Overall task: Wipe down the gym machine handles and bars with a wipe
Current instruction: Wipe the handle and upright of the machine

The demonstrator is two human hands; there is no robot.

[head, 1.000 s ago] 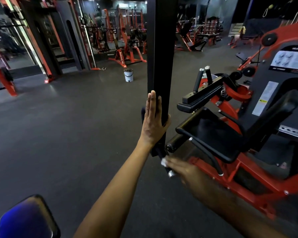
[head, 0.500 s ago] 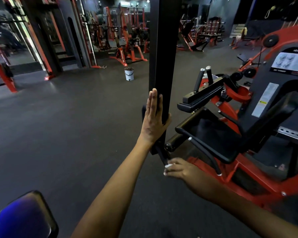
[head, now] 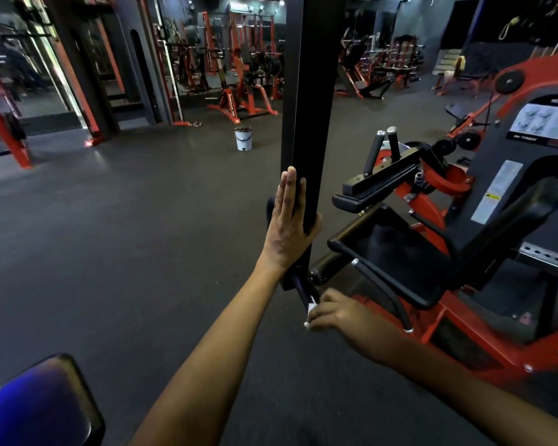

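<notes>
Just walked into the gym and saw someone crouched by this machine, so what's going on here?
A person is cleaning a red and black gym machine. Their left hand rests flat, fingers straight, against the tall black upright bar. Their right hand pinches a small white wipe against the short dark handle at the bar's base.

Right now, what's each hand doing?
Left hand: open, flat against the black post.
Right hand: holding a white wipe on the bar.
</notes>
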